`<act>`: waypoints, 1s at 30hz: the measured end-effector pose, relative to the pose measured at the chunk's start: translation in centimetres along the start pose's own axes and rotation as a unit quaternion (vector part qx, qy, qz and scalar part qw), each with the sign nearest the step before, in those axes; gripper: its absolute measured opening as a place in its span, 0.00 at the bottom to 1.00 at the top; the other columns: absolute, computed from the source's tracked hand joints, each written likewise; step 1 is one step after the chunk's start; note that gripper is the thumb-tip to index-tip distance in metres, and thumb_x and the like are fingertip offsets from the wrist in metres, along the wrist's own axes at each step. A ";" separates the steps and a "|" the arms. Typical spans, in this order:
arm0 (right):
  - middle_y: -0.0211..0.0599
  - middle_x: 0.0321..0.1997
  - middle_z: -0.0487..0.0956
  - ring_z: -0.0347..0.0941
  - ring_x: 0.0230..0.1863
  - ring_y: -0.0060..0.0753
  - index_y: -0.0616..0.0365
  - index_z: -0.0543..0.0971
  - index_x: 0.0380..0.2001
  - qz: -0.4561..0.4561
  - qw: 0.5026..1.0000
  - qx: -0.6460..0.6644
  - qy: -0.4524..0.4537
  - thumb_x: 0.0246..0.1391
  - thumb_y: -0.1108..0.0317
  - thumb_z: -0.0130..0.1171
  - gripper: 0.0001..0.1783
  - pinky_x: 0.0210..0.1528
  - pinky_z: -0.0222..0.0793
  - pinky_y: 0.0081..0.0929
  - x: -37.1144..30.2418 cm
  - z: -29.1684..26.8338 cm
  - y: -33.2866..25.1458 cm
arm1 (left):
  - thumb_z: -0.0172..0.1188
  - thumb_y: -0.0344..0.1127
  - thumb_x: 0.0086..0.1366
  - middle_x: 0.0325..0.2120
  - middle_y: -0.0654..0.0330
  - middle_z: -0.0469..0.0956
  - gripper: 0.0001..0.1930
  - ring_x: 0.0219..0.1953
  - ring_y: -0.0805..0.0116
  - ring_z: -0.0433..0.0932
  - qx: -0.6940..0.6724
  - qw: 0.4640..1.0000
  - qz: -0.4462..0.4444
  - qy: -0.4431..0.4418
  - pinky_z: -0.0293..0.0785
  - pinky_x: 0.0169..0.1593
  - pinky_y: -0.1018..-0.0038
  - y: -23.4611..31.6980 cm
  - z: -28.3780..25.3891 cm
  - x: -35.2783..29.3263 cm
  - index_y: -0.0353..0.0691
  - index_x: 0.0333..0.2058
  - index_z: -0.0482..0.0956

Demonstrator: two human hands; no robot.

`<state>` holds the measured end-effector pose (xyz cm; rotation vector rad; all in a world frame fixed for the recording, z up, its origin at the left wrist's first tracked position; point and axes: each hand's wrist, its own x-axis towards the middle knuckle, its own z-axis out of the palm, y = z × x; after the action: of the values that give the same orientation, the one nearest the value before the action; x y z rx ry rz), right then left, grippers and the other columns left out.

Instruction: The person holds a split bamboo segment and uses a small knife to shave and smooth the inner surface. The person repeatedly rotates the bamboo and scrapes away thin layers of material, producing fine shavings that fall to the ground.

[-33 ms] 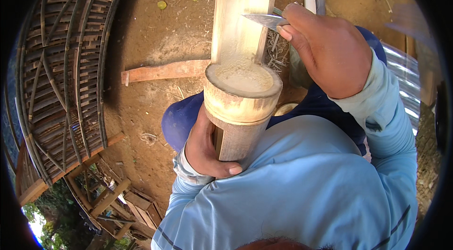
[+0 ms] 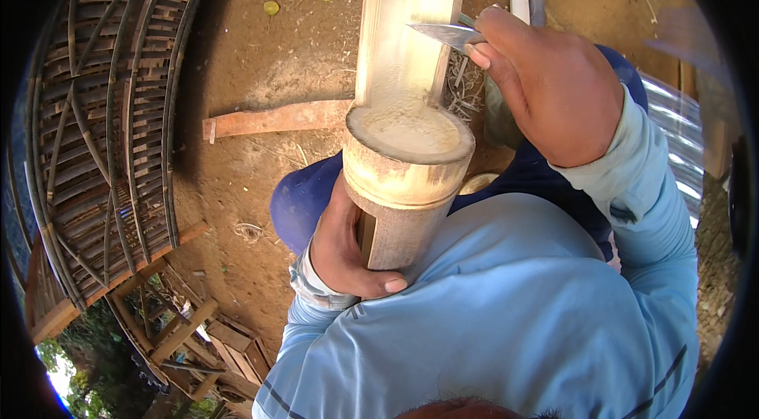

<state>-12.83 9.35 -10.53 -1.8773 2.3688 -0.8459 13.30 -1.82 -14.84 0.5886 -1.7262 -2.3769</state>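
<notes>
A thick bamboo piece (image 2: 407,182) leans up from my lap, its cut end facing me with pale dust on the node wall. Beyond that end a tall, curved strip of its wall (image 2: 409,16) stands up. My left hand (image 2: 344,249) grips the lower part, thumb across the near side, its other fingers hidden behind the bamboo. In my right hand (image 2: 553,79) is a knife (image 2: 444,33), held by its handle, which the fist mostly hides. The pointed blade lies in front of the upright strip, tip to the left; I cannot tell whether it touches.
A reddish wooden plank (image 2: 277,120) lies on the dirt floor behind the bamboo. At left stands a slatted bamboo structure (image 2: 118,103). Shavings (image 2: 462,87) lie beyond my legs, and corrugated metal (image 2: 676,130) is at right. Stacked wood (image 2: 237,344) sits at lower left.
The bamboo has shifted very slightly to the right. Both hands keep their hold, and the knife stays almost in the same place.
</notes>
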 end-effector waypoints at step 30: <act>0.51 0.22 0.75 0.73 0.28 0.61 0.57 0.70 0.36 0.001 0.999 0.003 -0.040 0.63 0.65 0.54 0.07 0.27 0.66 0.49 -1.2 -0.5 -1.4 | 0.80 0.42 0.41 0.65 0.45 0.59 0.66 0.69 0.56 0.57 0.131 0.989 0.066 -0.027 0.49 0.70 0.62 -0.3 -0.2 -1.7 0.27 0.69 0.41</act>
<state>-11.40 10.47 -9.95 -1.8695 2.3194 -0.7618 15.00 -1.29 -14.78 0.4308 -2.0497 -2.1134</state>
